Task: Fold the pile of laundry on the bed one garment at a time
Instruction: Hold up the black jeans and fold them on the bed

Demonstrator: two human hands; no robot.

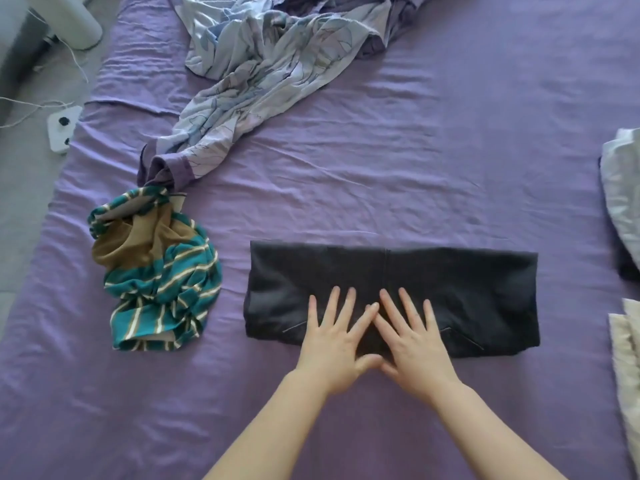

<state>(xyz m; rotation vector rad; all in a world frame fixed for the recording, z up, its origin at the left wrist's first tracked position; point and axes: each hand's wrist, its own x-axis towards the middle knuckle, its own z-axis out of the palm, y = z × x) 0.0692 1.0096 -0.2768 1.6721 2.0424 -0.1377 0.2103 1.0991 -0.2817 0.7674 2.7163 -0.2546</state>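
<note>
A dark grey pair of trousers (467, 289), folded into a wide flat rectangle, lies on the purple bed sheet (381, 168) in front of me. My left hand (337, 341) and my right hand (414, 344) press flat on its near middle, fingers spread, thumbs and forefingers touching each other. To the left a teal, tan and white striped garment (159, 282) lies crumpled. Behind it a pale blue and lilac patterned garment (256, 74) stretches unfolded toward the far edge of the bed.
Light grey and white cloth (623, 188) lies at the right edge of the bed, with more pale cloth (627, 358) nearer me. On the floor at the left are a white power strip (62, 128), its cables and a white rounded object (74, 20).
</note>
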